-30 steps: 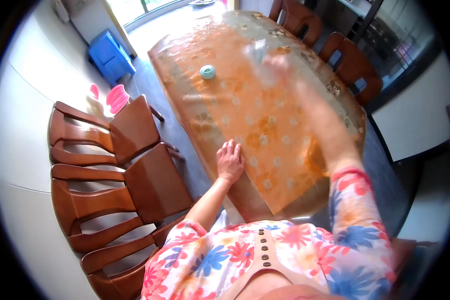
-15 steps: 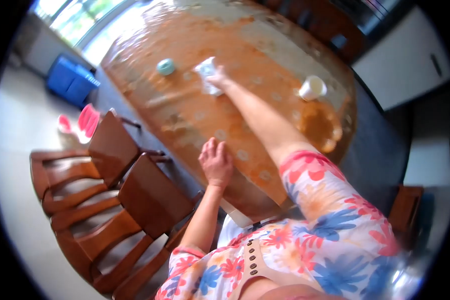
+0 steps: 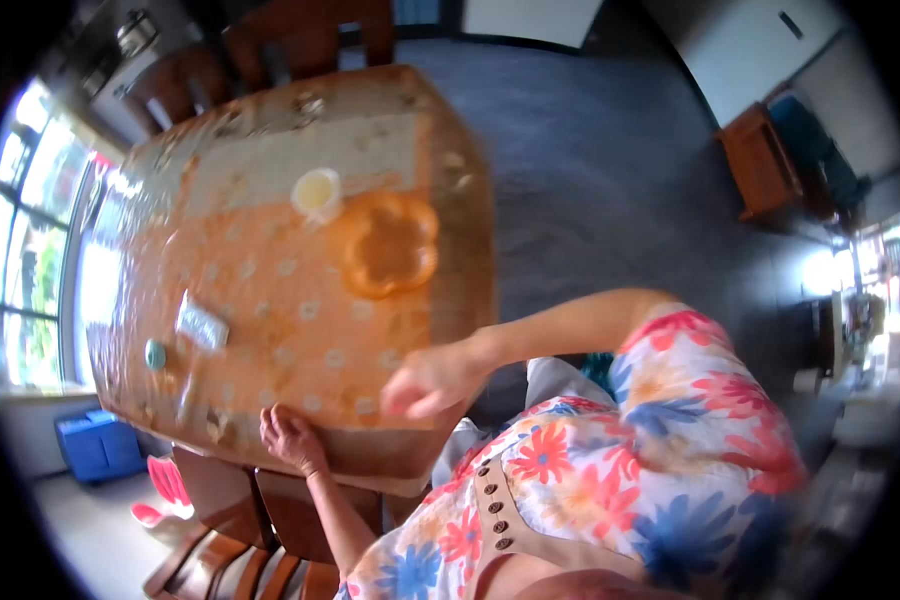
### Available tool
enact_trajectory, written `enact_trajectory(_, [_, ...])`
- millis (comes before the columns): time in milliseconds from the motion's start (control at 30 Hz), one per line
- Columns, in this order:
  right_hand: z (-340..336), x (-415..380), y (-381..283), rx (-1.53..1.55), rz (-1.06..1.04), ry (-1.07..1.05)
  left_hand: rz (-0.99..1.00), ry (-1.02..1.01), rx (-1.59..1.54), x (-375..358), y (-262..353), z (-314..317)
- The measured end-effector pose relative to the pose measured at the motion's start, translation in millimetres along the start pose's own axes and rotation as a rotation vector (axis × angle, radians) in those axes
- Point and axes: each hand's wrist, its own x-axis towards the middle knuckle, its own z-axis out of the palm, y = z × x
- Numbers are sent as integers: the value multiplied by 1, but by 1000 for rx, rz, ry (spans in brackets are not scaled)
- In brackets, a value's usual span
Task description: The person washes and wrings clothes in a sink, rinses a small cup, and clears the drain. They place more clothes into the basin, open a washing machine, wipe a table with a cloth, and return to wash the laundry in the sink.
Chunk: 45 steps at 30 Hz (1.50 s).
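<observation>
My left hand rests on the near edge of the table, its fingers apart and nothing in them. Over the table's near right part is my right hand, slightly blurred, with its fingers curled; whether anything is inside them cannot be seen. A white and pale blue packet lies on the patterned cover at the left, beside a small teal round object. Farther back stand a white cup and, touching or close to it, an orange flower-shaped dish.
Brown wooden chairs stand along the near side, others behind the table. A blue bin and pink slippers are at the lower left. Grey floor lies to the right, with a wooden cabinet beyond.
My right hand has let go of the packet and drawn back toward me. The packet stays on the table near the teal object. The view has turned to the right.
</observation>
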Motion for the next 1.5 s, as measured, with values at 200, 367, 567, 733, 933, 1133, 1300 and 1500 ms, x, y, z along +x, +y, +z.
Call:
enact_trajectory(200, [-37, -304, 88, -132, 656, 618, -147, 0, 104, 44, 40, -27])
enact_trajectory(367, [-15, -470, 89, -85, 989, 977, 126, 87, -506, 106, 281, -16])
enact_trajectory(567, [-3, -519, 107, 69, 868, 1239, 888, -235, -620, 90, 565, 57])
enact_trajectory(733, [-12, -592, 123, 193, 903, 1483, 1037, -627, -466, 68, 637, 205])
enact_trajectory(933, [54, -713, 171, 516, 1101, 2155, 1093, -991, -11, 70, 742, 305])
enact_trajectory(1133, [182, -693, 193, 1375, 1232, 2427, 1322, -1148, 148, 23, 980, 382])
enact_trajectory(1300, [214, -673, 164, 1870, 1200, 2131, 1738, -1041, -21, -164, 1217, 305])
enact_trajectory(1500, [230, -822, 182, 1382, 1400, 2074, 1922, -1217, -135, -325, 1304, 253])
